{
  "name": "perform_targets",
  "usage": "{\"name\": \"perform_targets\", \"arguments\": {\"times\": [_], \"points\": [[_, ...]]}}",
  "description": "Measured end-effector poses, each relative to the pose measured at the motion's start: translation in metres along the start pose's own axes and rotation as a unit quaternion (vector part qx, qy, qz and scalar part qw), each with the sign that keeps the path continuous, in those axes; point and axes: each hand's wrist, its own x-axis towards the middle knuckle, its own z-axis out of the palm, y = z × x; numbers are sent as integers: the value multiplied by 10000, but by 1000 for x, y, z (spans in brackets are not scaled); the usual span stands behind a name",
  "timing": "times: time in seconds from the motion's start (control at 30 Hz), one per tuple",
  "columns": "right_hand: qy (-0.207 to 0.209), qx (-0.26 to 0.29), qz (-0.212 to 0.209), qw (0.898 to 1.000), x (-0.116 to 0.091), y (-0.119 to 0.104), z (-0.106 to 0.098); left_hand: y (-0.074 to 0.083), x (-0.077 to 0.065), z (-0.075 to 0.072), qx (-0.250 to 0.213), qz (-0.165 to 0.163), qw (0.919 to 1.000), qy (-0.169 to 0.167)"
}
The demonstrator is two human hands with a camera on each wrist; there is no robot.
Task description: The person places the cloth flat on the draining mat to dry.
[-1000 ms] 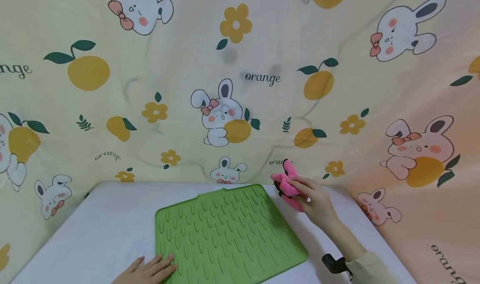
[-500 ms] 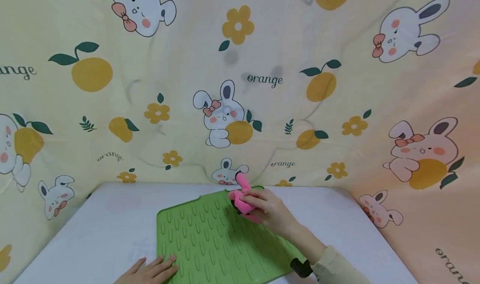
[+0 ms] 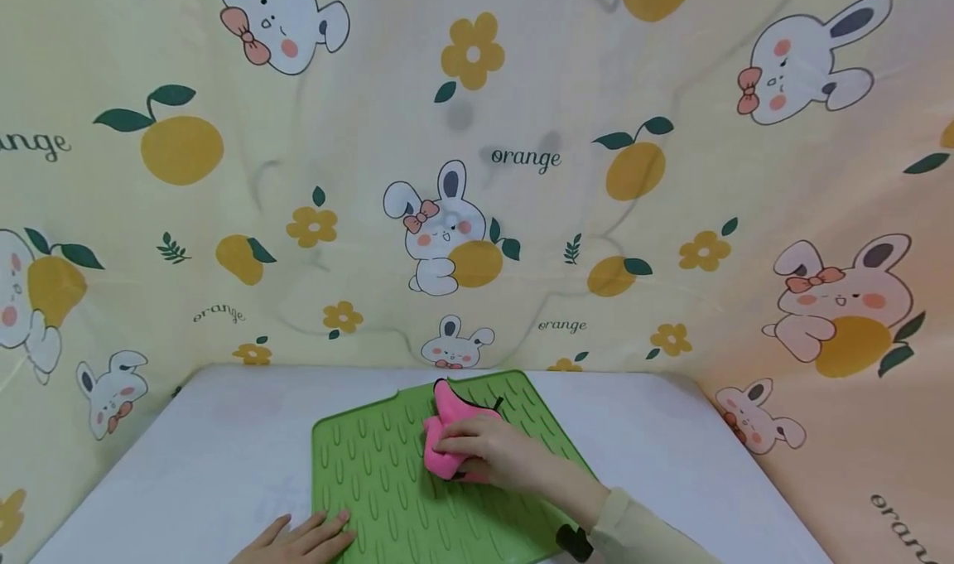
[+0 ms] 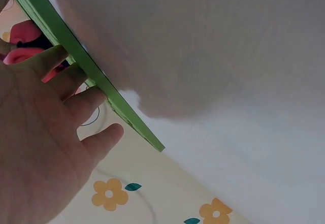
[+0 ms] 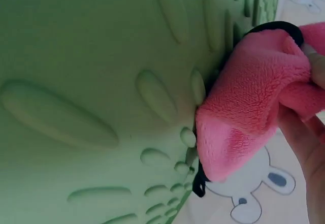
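A pink plush cloth point(image 3: 452, 416) with black edging and a small black loop is bunched in the right hand point(image 3: 510, 456), against the green mat point(image 3: 373, 465). The mat, covered with raised oblong ridges, lies flat and slightly skewed on the white tabletop point(image 3: 224, 440).

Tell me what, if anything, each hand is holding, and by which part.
The right hand grips the pink cloth by its bunched middle. The left hand holds nothing; its fingers rest at the left edge of the green mat.
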Motion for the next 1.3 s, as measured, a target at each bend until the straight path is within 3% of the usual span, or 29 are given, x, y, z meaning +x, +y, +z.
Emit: {"name": "perform_targets", "arguments": {"times": [0.17, 0.3, 0.57, 0.73, 0.83, 0.97, 1.17, 1.3], "points": [[-724, -102, -29, 9973, 3, -6, 1, 0, 2, -2, -152, -64, 9997, -205], [-1008, -121, -19, 9948, 5, -11, -1, -2, 4, -3, -326, -74, 9986, -419], [-1045, -129, 19, 9944, 5, -15, -4, -5, 6, -6, -515, -51, 9964, -672], [-770, 118, 260, 9966, -2, -15, -9, -6, 18, -24, -612, 157, 9959, -645], [-426, 310, 480, 9975, -9, -15, -14, 0, 33, -42, -746, 76, 9962, -435], [178, 658, 973, 9929, -19, -15, -18, 6, 56, -60, -956, -190, 9950, 232], [960, 1788, 1739, 9636, -35, -15, -17, 4, 95, -64, -1472, -376, 9773, 1477], [1105, 1952, 2315, 9466, -46, -11, -15, 6, 119, -63, -2010, -344, 9646, 1669]]}}
